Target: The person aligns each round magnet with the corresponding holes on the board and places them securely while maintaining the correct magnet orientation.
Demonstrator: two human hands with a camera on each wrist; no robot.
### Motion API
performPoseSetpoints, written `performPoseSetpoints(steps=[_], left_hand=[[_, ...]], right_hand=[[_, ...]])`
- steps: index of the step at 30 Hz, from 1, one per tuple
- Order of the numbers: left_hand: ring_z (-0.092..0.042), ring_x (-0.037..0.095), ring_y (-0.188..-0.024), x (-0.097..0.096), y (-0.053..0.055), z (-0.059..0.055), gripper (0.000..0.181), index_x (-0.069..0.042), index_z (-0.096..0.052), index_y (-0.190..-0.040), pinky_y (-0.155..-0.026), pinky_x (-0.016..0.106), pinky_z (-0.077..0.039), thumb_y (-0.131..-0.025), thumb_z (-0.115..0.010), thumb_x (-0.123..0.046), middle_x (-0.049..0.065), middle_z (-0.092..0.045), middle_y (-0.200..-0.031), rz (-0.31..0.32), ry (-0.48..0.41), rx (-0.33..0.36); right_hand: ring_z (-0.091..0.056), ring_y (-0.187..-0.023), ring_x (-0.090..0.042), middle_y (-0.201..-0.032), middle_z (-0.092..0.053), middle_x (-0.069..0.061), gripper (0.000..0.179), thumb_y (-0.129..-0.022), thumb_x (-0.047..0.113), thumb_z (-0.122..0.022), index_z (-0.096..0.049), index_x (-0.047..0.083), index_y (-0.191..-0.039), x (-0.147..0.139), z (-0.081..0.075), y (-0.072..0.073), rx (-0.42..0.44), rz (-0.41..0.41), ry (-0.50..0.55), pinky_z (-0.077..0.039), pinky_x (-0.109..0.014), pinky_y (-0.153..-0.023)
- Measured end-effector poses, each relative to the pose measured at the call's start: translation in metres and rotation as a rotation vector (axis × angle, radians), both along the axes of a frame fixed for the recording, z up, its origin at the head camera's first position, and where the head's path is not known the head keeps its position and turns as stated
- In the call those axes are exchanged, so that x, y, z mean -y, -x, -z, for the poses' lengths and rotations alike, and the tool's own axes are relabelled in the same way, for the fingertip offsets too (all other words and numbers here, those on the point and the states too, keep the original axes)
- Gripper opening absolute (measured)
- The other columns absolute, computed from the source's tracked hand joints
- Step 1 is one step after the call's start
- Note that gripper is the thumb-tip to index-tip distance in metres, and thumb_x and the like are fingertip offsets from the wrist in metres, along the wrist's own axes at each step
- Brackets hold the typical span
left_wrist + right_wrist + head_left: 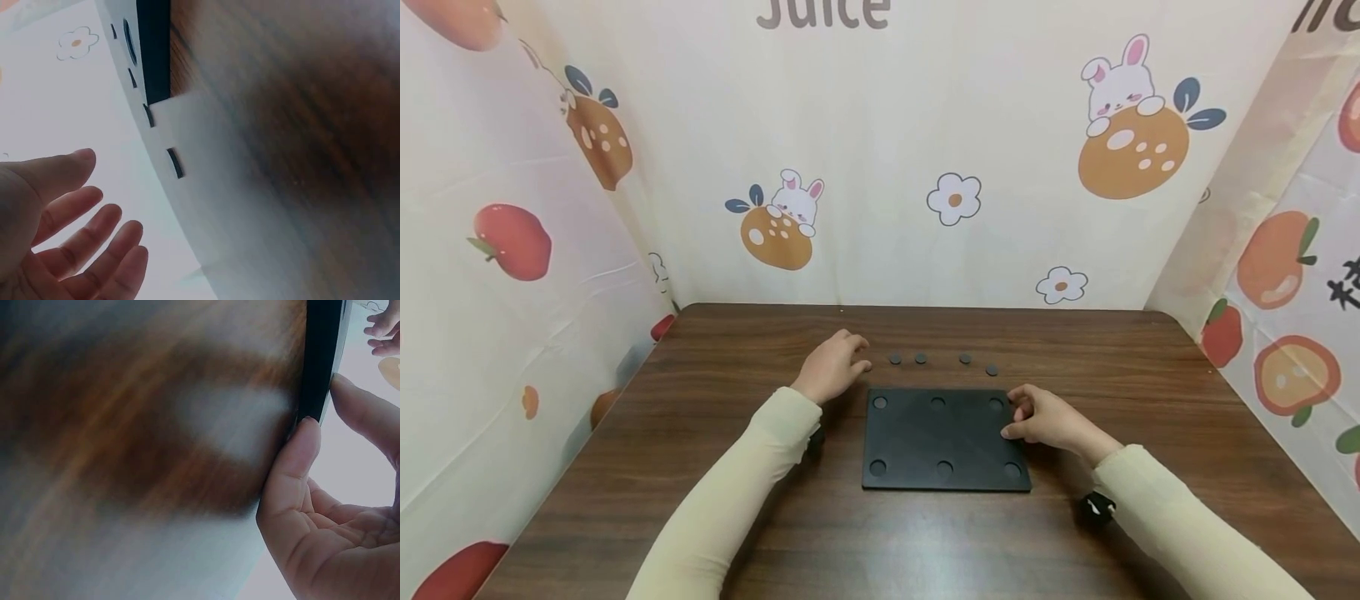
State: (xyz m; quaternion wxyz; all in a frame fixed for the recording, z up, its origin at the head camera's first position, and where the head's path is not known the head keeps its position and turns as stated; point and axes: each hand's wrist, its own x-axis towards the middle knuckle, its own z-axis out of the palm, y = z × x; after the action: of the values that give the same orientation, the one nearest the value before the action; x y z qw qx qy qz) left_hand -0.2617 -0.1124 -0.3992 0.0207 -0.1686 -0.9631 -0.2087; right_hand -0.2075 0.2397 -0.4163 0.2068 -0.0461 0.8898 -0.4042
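Note:
A black rectangular board (pixel 945 437) with several round recesses lies flat on the table. Behind it, several small dark discs (pixel 921 358) are spread in a loose row. My left hand (pixel 832 365) hovers at the left end of that row, its thumb close to the leftmost disc (pixel 868 365). In the left wrist view its fingers (pixel 112 228) are spread, holding nothing, apart from a disc (pixel 175 163). My right hand (pixel 1047 418) grips the board's right edge. In the right wrist view its thumb (pixel 362 412) is on the upper face and a fingertip (pixel 306 434) against the side.
The brown wood-grain table (pixel 925 542) reaches back to a printed cloth (pixel 880 125) with rabbits, flowers and fruit. More cloth hangs along the left and right sides. A dark wrist strap piece (pixel 1097 506) shows below the right sleeve.

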Motion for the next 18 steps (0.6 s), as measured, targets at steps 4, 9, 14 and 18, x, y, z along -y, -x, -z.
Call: performPoseSetpoints(steps=[4, 9, 14, 18], left_hand=[[-0.063, 0.025, -0.105, 0.000, 0.006, 0.000, 0.039, -0.008, -0.061, -0.130, -0.086, 0.040, -0.054, -0.095, -0.066, -0.024, 0.011, -0.060, -0.123, -0.010, 0.012, 0.028], [-0.062, 0.025, -0.105, -0.003, 0.013, 0.003, 0.038, -0.007, -0.062, -0.129, -0.088, 0.040, -0.053, -0.095, -0.066, -0.024, 0.011, -0.060, -0.123, -0.005, 0.037, 0.070], [-0.062, 0.026, -0.107, -0.004, 0.019, 0.010, 0.035, -0.007, -0.064, -0.126, -0.091, 0.041, -0.052, -0.095, -0.065, -0.023, 0.011, -0.061, -0.122, 0.001, 0.071, 0.115], [-0.063, 0.026, -0.103, -0.003, 0.022, 0.015, 0.029, -0.007, -0.068, -0.119, -0.088, 0.041, -0.053, -0.094, -0.067, -0.022, 0.010, -0.063, -0.116, 0.000, 0.092, 0.138]], right_hand=[[-0.053, -0.069, -0.018, -0.085, -0.053, -0.007, 0.070, -0.083, 0.015, -0.077, -0.040, -0.007, -0.137, 0.000, -0.001, 0.000, 0.000, -0.004, -0.008, -0.048, -0.033, -0.064], [-0.053, -0.069, -0.018, -0.085, -0.053, -0.007, 0.070, -0.083, 0.015, -0.077, -0.040, -0.007, -0.137, 0.000, -0.001, 0.000, 0.001, -0.004, -0.004, -0.048, -0.034, -0.064], [-0.053, -0.069, -0.018, -0.085, -0.053, -0.007, 0.069, -0.083, 0.015, -0.077, -0.040, -0.007, -0.137, 0.000, 0.001, 0.000, 0.002, -0.005, 0.003, -0.048, -0.033, -0.064], [-0.053, -0.069, -0.018, -0.085, -0.053, -0.007, 0.068, -0.083, 0.014, -0.078, -0.040, -0.007, -0.136, 0.000, 0.001, 0.000, 0.000, 0.000, -0.001, -0.048, -0.033, -0.064]])
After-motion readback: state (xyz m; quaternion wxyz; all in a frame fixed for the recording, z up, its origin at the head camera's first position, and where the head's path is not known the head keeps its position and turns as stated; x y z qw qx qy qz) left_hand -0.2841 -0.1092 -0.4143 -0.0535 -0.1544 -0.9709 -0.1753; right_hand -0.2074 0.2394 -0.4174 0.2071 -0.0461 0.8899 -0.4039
